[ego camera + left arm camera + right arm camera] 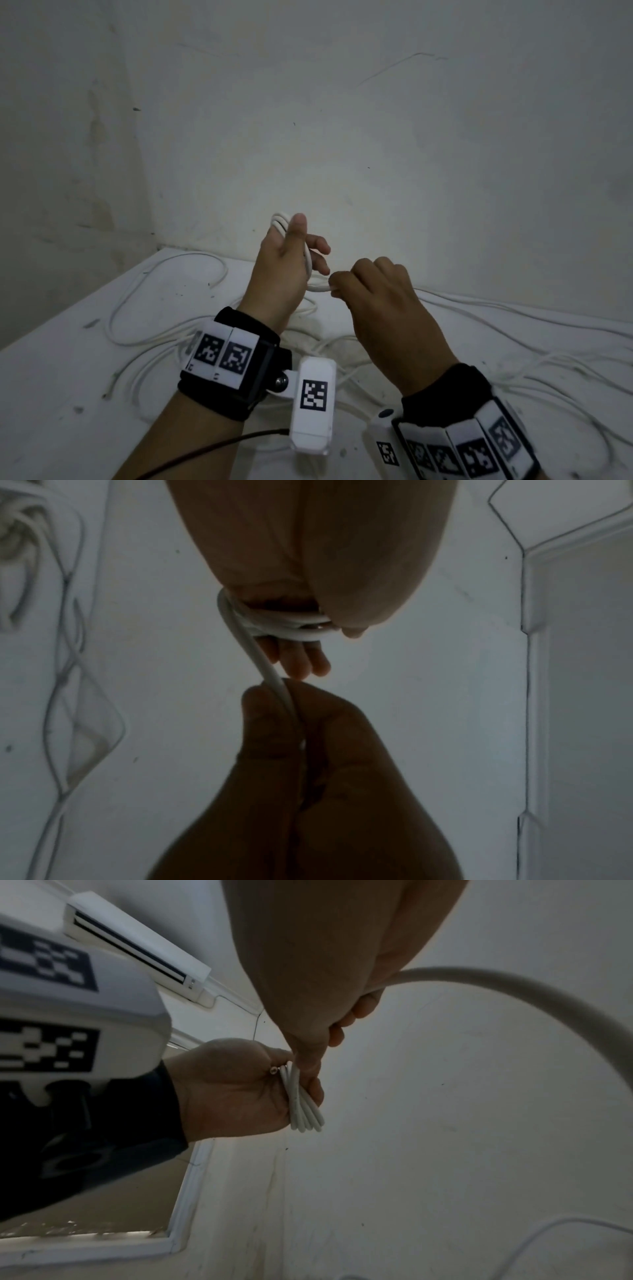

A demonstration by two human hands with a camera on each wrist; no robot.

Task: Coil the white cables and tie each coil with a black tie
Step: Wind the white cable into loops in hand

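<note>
While the coiling is under way, items run from left to right as follows.

Loose white cables [164, 308]: several lengths lying in slack loops on the white surface [51, 394], tangled beneath both wrists and trailing off to the right.

Left hand [281, 270]: raised above the surface, thumb up, fingers partly curled. It holds the coil [279, 221], a few turns of white cable wound around the palm and fingers; the right wrist view shows about four turns bunched together and a bare cable end beside them.

Feed strand [317, 288]: one short run of cable passing from the coil across to the right hand.

Right hand [376, 298]: closed in a loose fist, thumb and fingers pinching the strand just beside the left fingertips.

Black ties: none visible in any view.

Handling, as judged: the cable looks light, smooth and moderately springy, so the turns will likely splay if the hold slackens. Best gripped across all turns at one point, where a tie would go.
</note>
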